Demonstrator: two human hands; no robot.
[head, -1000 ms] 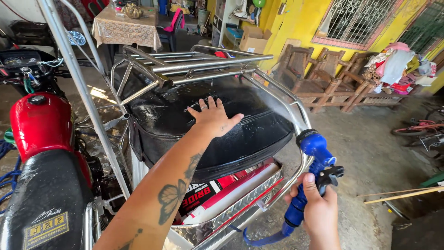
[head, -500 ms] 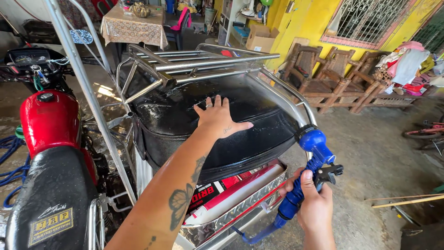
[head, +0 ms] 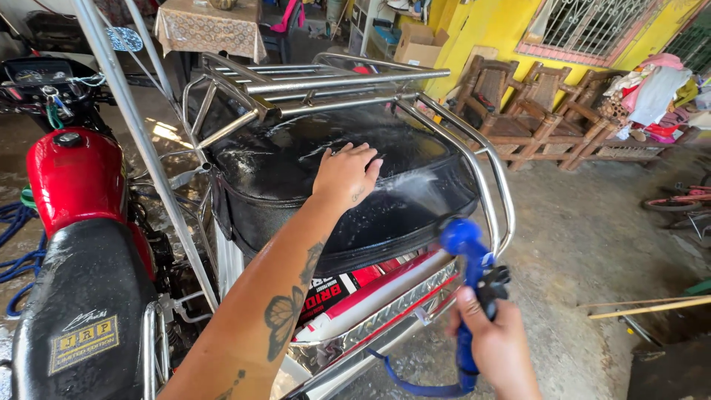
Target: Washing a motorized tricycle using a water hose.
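In the head view, under a chrome rack (head: 326,81), the left hand (head: 346,174) lies palm down on the wet black cover (head: 296,167) of the sidecar, fingers close together and flat, gripping nothing. The right hand (head: 498,347) is wrapped tight around the handle of a blue nozzle (head: 472,255), low right. Its head points at the cover, and spray (head: 415,181) strikes just beside the left fingertips. A blue hose (head: 418,385) loops from under the nozzle toward the bottom edge.

A chrome rail (head: 489,185) curves round the cover's right side, between nozzle and cover. Below the cover's near edge lies a red and white panel (head: 370,292), trimmed with embossed metal. A slanting steel pole (head: 144,152) stands between the sidecar and the motorbike at left, with its red tank (head: 74,181) and black seat (head: 74,311).

Behind, wooden chairs (head: 518,104) stand against a yellow wall (head: 481,30). A cloth-covered table (head: 204,30) sits top left, and a cardboard box (head: 418,44) beside it. Clothes (head: 655,92) are piled far right.
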